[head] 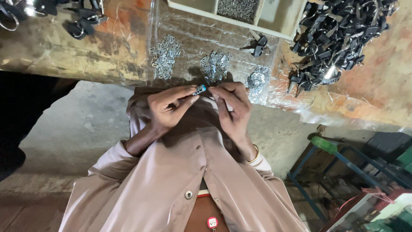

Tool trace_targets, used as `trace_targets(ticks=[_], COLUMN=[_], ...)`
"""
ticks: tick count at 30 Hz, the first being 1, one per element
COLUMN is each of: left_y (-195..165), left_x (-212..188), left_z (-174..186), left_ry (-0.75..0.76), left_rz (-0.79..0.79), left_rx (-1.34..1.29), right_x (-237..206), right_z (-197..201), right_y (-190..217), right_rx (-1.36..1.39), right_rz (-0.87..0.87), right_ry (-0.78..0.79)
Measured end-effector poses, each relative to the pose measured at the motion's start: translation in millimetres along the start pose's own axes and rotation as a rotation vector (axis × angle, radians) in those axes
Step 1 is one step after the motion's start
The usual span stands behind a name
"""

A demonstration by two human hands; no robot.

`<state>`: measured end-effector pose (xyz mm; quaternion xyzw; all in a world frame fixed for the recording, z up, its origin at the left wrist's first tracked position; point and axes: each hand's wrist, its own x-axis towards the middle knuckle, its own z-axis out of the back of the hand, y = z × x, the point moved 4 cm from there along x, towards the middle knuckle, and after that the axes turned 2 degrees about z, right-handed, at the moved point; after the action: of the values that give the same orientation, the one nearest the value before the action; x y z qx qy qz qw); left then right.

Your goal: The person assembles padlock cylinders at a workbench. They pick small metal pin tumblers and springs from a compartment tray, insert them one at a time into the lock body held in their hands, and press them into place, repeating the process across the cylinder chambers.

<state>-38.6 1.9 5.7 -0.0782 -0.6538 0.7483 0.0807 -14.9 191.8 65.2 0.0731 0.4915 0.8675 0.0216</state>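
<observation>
there, small blue-tipped part (199,89) pinched between fingers (189,91) of both hands (left hand (169,107), right hand (231,105))

Worn, rust-stained workbench (107,47) under a clear plastic sheet (189,30). Just beyond the pinched fingers lie three small heaps of metal clips (214,65), side by side. Farther off to one side sits a big pile of black-headed keys (334,34); a divided tray (240,13) lies straight past the heaps.
</observation>
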Motion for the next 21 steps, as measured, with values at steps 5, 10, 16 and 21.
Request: trace_targets(ticks=[5, 10, 16, 21], left_y=[0, 0, 0, 0], left_x=[0, 0, -1, 0], left_z=[2, 1, 2, 2], left_ry=[0.022, 0.022, 0.043, 0.05], left_rz=[0.006, 0.007, 0.011, -0.002], left_rx=[-0.004, -0.002, 0.035, 0.102], right_x=[4, 3, -2, -5], right_z=[-7, -8, -13, -18], right_y=[5, 2, -6, -8], right_rx=[-0.138, -0.011, 0.088, 0.003], right_rz=[0.042, 0.011, -0.105, -0.057], right_ry=[0.077, 0.014, -0.019, -0.058])
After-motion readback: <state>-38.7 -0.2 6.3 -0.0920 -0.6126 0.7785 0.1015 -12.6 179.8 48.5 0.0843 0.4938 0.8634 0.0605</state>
